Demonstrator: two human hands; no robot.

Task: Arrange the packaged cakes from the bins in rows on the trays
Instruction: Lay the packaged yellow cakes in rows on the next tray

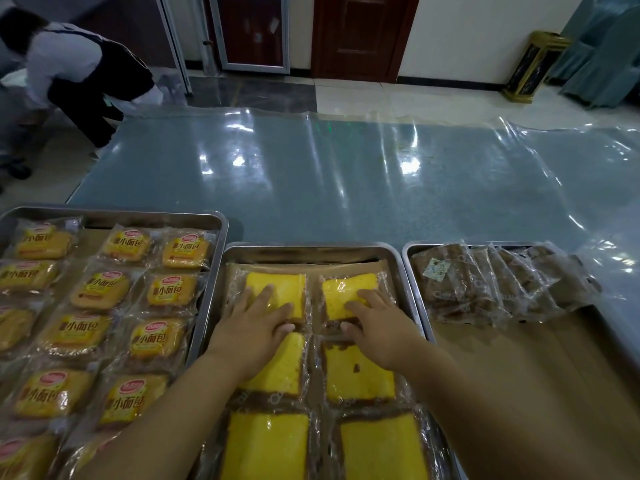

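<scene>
left hand (256,323), right hand (375,318) flat on glossy cakes (289,285)

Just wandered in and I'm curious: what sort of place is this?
Probably a catering prep room: steel trays of plastic-wrapped yellow cakes on a long plastic-covered grey table, polished tile floor.

The middle rectangular silver metal tray (311,252) holds bright yellow sponge cakes in clear wrappers (360,375), each edged dark brown, on tan paper lining (313,271). The left silver metal tray (138,219) carries orange-yellow printed cake packets (100,289) with red oval logos and dark brown characters. The right silver metal tray (408,261) has brown cakes in clear film (485,282). The flat film-covered bench (311,174) is glossy grey-blue.
</scene>
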